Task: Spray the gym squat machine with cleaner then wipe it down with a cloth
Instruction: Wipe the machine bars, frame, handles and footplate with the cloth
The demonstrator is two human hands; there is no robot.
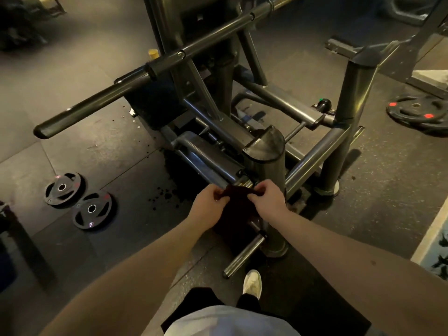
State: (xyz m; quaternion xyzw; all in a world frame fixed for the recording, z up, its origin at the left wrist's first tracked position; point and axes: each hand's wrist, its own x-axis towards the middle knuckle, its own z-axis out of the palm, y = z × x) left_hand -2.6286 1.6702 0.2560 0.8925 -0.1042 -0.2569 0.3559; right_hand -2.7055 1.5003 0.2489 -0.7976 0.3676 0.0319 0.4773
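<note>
1. A head camera looks down in dim light at a grey steel squat machine (218, 98) standing on a dark rubber floor (97, 132). Its nearest upright post (266, 170), a thick tube with a flat cap, is the landmark for everything below.
2. Just in front of the post, on the viewer's side, two bare forearms reach forward and both hands meet at a dark cloth (238, 207).
3. The left hand (208, 209) pinches the cloth's upper left corner between thumb and fingers (219, 196). The right hand (269, 200) pinches the upper right corner the same way. On both hands the fingers curl onto the fabric and are not spread.
4. The cloth hangs between the hands, drawn out along its top edge, close before the lower part of the post. Whether it touches the metal cannot be told.
5. Beyond the post to the left runs a long dark bar (97, 105). Well to the left of the post two small weight plates (92, 210) lie on the floor. Nearer the viewer than the post, a chrome peg (242, 255) juts from the base, with a pale shoe (252, 283) beside its end.
6. No spray bottle can be made out, and the light is too dim to show whether any metal is wet.
7. Both hands are on the cloth and neither holds a bottle, so spraying is probably finished or paused. Wiping looks about to begin or is between passes. Nothing shows which parts are already clean, so the post, bar and frame may all remain to be wiped.
</note>
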